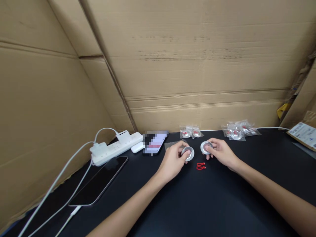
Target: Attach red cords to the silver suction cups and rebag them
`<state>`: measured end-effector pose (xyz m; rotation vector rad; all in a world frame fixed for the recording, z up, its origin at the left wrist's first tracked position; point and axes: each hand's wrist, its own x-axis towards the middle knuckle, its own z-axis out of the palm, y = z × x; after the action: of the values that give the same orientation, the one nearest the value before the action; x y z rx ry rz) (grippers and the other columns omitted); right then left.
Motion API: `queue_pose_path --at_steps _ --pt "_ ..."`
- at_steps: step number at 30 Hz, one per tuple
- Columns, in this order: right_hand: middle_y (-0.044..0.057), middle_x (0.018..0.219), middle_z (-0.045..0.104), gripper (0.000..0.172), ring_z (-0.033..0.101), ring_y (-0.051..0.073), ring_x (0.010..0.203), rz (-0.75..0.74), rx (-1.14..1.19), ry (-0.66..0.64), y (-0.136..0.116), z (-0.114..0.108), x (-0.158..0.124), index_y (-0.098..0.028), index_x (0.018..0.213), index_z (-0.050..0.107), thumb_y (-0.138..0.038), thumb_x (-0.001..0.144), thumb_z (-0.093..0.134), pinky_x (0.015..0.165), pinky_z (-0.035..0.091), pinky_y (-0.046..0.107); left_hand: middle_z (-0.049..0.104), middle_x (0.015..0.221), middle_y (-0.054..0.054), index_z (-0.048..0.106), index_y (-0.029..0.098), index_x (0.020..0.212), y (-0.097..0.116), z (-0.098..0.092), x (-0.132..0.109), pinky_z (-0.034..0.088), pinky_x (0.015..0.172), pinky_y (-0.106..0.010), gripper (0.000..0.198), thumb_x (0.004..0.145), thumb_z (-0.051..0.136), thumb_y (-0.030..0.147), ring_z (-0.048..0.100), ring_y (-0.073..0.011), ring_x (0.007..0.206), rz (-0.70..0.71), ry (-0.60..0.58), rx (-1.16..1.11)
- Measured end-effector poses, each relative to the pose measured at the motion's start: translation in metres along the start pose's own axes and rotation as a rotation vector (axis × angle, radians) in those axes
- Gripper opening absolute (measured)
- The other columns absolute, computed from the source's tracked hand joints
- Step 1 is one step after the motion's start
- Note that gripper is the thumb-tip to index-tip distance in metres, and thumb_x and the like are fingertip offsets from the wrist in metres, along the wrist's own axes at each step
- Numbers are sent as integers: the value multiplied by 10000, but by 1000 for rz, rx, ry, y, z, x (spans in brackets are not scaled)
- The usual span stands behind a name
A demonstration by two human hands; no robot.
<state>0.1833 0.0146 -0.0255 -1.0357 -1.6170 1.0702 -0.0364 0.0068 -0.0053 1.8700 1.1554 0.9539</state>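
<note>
Between thumb and fingers, my left hand [174, 159] grips a silver finger cymbal [191, 157], a round metal disc with a flat rim and domed middle. A matching finger cymbal [203, 148] is pinched in my right hand [222, 152], a short way to the right. The two discs are apart. Just below them, two red cord loops [200, 168] lie on the black table. Behind my left hand a clear plastic bag [170, 144] shows in part.
Clear packets [191, 132] with silver discs and red cords lie behind; several more packets [238, 130] sit farther right. On the left are a white power strip [106, 158], cables, a tablet [101, 184] and a phone [155, 143]. Cardboard walls [197, 72] enclose the table.
</note>
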Motion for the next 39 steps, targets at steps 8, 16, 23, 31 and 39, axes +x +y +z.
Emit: queue_pose_path --at_steps 8,16,23,31,39 --pt "26 668 646 363 580 110 474 46 130 -71 -14 10 -6 -137 799 608 -493 815 676 470 402 230 594 585 12 607 144 730 4 0 3 348 489 -208 267 789 676 395 480 -96 502 -87 -91 -223" --pt "-4 592 600 387 503 75 399 53 95 -117 -20 18 -9 -155 750 544 -518 858 622 411 360 195 634 615 -29 608 133 758 1 4 3 382 497 -216 381 843 609 505 538 -112 517 -81 -133 -202" --pt "-27 527 550 362 498 98 420 0 -212 -47 -21 23 -17 -185 688 510 -464 915 552 411 349 201 586 610 -2 552 141 846 9 9 -2 227 354 -178 396 898 510 531 403 -55 363 -103 -180 -314" --pt "-17 556 574 343 519 119 510 -81 -353 40 -23 23 -17 -191 664 510 -432 891 602 487 367 218 558 685 1 553 139 912 21 11 -9 406 427 -203 339 900 554 478 551 -104 506 6 -356 -330" --pt "-16 532 561 412 469 113 477 -193 -429 -42 -33 23 -21 -204 593 443 -411 933 553 469 329 229 593 631 -1 545 146 881 16 14 -10 430 433 -206 260 951 481 388 561 -104 460 28 -340 -237"
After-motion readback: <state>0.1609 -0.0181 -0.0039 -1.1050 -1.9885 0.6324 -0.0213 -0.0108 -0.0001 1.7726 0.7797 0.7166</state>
